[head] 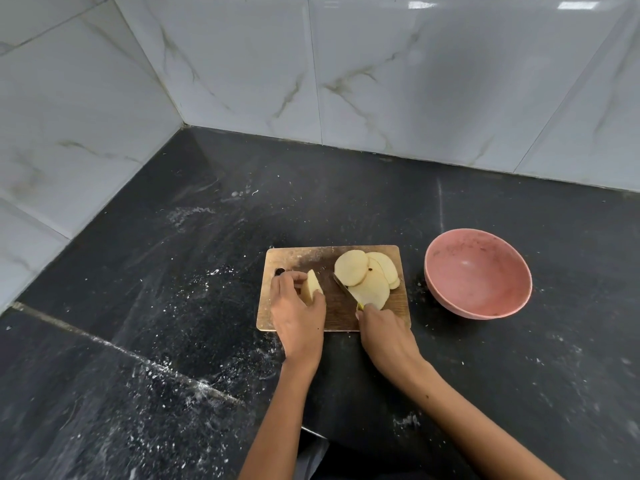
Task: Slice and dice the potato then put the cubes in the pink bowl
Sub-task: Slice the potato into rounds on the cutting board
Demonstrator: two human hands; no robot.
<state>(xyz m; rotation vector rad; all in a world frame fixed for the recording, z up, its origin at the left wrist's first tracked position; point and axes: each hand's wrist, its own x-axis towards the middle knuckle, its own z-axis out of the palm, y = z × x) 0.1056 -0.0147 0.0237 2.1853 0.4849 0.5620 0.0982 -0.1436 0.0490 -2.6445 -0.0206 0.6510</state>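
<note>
Left hand: the left hand (298, 315) lies on the left part of the cutting board, its fingers and thumb curled round the remaining potato piece (311, 291) and holding it on edge.
Right hand: the right hand (382, 332) sits at the board's near right edge, its fingers wrapped round the knife (348, 291) handle; only a bit of yellow handle shows above the knuckles.
Pink bowl: the pink bowl (446, 292) stands on the countertop just to the right of the board, apart from it; no potato lies in it, and its inside shows dark specks and a pale shine at the bottom.
Cutting board: the wooden cutting board (270, 306) carries all the potato; it is scuffed, with a dark hole near its far left corner.
Potato slices: the potato slices (367, 277) lie on the right half of the board, overlapping in a loose fan, round to oval, pale yellow, peeled.
Held piece: a pale yellow end chunk, its flat cut face turned to the right toward the blade.
Knife: the blade points away from the person and to the left, lying along the left side of the slices, between them and the held piece.
Countertop: the dark stone countertop (173, 271) is dusted with white specks and smears.
Walls: white marbled tiles (381, 81) meet in a corner behind the board.
</note>
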